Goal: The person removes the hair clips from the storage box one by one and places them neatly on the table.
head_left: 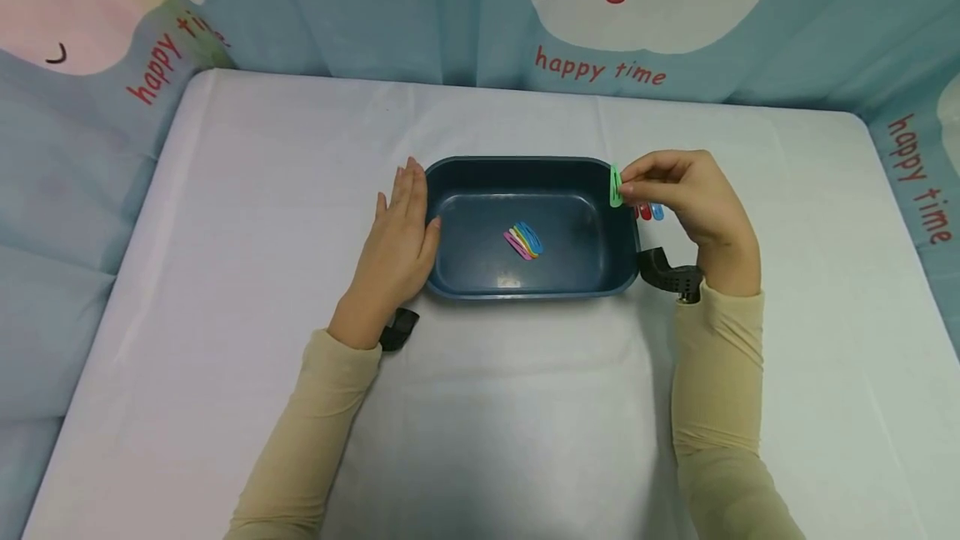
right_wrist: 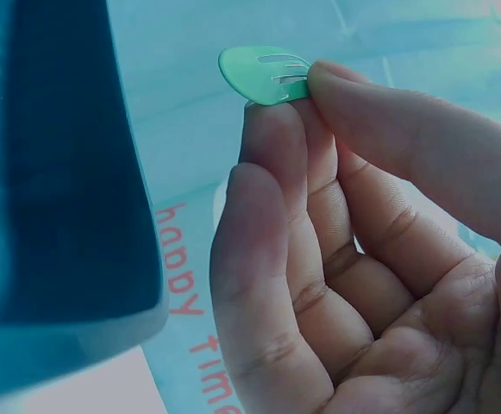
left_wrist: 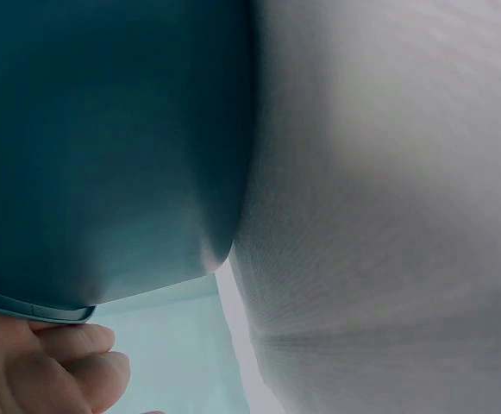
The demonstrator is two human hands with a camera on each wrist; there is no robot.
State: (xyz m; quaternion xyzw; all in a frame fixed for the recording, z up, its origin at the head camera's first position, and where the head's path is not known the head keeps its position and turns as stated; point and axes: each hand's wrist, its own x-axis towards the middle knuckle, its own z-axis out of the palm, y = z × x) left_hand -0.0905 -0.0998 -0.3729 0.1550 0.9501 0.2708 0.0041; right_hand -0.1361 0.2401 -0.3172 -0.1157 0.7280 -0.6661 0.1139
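Between thumb and fingers my right hand [head_left: 686,194] pinches a green snap hair clip [head_left: 616,187], held at the right rim of a dark blue basin [head_left: 532,293]. The right wrist view shows the clip [right_wrist: 263,76] by its narrow end, its broad rounded end sticking out. With straight fingers, my left hand [head_left: 397,244] rests against the basin's left side; its fingers [left_wrist: 78,371] show just below the rim in the left wrist view. Inside the basin, pink, yellow and blue hair clips [head_left: 524,241] lie bunched together near the middle.
Just outside the basin's right wall lie red and blue clips [head_left: 651,212], partly hidden by the basin and my right hand. A white cloth [head_left: 495,407] covers the table. Blue printed fabric [head_left: 360,15] stands around the table's far and side edges.
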